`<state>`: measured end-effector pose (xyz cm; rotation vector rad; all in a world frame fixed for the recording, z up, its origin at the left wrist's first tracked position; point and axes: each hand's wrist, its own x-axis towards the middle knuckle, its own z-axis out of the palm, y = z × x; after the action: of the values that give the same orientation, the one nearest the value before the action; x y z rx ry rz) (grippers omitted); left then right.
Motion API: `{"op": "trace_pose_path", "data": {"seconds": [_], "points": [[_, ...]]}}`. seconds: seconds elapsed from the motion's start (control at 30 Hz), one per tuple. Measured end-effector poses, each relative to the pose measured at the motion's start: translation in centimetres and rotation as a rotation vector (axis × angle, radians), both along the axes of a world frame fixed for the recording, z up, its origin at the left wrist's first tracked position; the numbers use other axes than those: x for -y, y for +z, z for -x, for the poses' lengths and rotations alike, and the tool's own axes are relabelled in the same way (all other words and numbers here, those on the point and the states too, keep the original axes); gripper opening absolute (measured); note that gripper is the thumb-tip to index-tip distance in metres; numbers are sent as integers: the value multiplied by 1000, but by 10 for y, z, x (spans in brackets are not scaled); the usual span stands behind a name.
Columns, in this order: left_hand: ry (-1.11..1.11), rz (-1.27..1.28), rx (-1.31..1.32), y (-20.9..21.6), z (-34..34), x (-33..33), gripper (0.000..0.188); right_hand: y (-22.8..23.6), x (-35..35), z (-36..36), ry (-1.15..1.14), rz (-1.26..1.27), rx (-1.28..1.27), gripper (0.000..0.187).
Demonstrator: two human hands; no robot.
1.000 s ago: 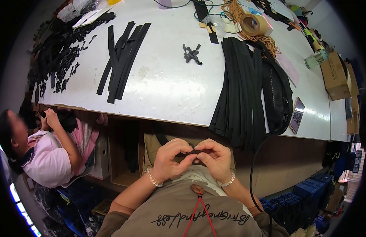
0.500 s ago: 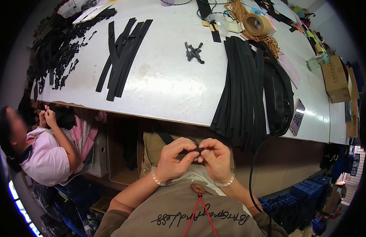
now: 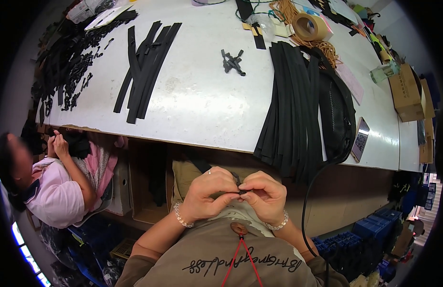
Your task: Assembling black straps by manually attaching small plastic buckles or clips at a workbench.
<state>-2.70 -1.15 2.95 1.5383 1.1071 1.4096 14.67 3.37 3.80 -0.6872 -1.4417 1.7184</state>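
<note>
Tabletop [image 3: 202, 103] beyond; piece [image 3: 242, 192] (black) between hands [image 3: 209, 190] [image 3: 265, 193]

Two bracelets [image 3: 181, 219], one phone [image 3: 360, 139]

A white tabletop [image 3: 197, 95] is spanning the room, catching overhead glare [image 3: 221, 126] toward its near edge. A grey wall [image 3: 15, 76] is rising beyond the left edge, a paler wall [image 3: 415, 36] beyond the far right corner. Below, a wooden cubby [image 3: 141, 203] and brown panel [image 3: 336, 210] are standing; windows [image 3: 17, 233] are glowing past the near left corner.
</note>
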Motion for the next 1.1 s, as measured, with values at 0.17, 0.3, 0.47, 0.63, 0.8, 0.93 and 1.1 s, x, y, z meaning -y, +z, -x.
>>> {"op": "trace_pose_path", "data": {"seconds": [0.17,0.3,0.47,0.63,0.8,0.93,1.1], "points": [[74,-128,-23,-9,-1,2,14,2,-6,-2,-24,-276,95,17],[107,-200,-44,-18,2,-2,11,5,-6,0,-58,-351,131,18],[127,-155,-2,-21,0,-2,17,5,-7,1,-69,-360,145,22],[144,-88,80,-26,-4,-2,18,5,-9,3,-84,-382,166,26],[143,-39,140,-30,-5,-4,18,6,-8,4,-114,-301,184,25],[147,-24,100,-35,-5,-5,18,8,-8,4,-135,-401,253,24],[109,2,176,-37,-6,-7,16,17,-6,7,-188,-505,352,21]]}}
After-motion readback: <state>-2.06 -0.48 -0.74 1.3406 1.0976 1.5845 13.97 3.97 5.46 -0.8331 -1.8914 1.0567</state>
